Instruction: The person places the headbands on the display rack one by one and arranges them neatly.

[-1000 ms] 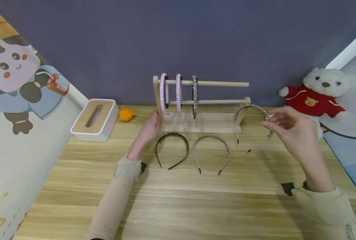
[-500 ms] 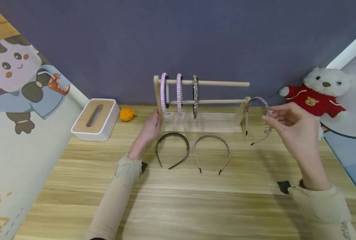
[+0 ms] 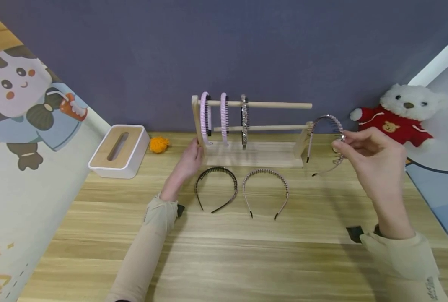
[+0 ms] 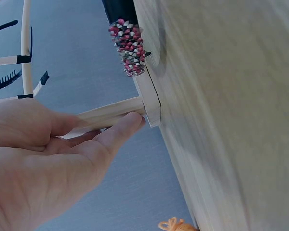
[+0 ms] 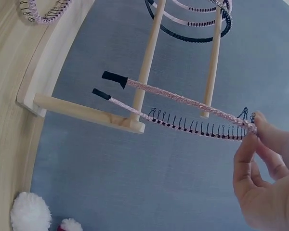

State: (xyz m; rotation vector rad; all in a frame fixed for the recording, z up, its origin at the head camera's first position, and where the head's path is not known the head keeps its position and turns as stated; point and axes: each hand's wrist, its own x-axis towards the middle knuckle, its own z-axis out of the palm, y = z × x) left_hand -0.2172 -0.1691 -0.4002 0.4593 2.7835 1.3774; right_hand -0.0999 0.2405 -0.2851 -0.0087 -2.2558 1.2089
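Note:
My right hand (image 3: 380, 163) pinches a thin pink toothed headband (image 5: 183, 100) between thumb and fingers. In the head view its arch faces up, beside the right end of the wooden rack (image 3: 254, 160). My left hand (image 3: 189, 161) grips the rack's left upright (image 4: 111, 110). Two lilac headbands (image 3: 224, 119) and a glittery one (image 3: 244, 130) hang over the rack's rods at the left and middle. On the table before the rack lie a black toothed headband (image 3: 234, 181) and a pink beaded one (image 3: 265, 170).
At the left stands a white tissue box (image 3: 127, 167) with a wooden top, and an orange yarn ball (image 3: 159, 144) lies next to it. A white plush bear (image 3: 410, 98) in a red sweater sits at the right back. A dark wall (image 3: 152, 63) rises behind the table.
The headband in my right hand has turned, its ends now pointing down toward the table, and has risen slightly. My left hand keeps its place on the rack.

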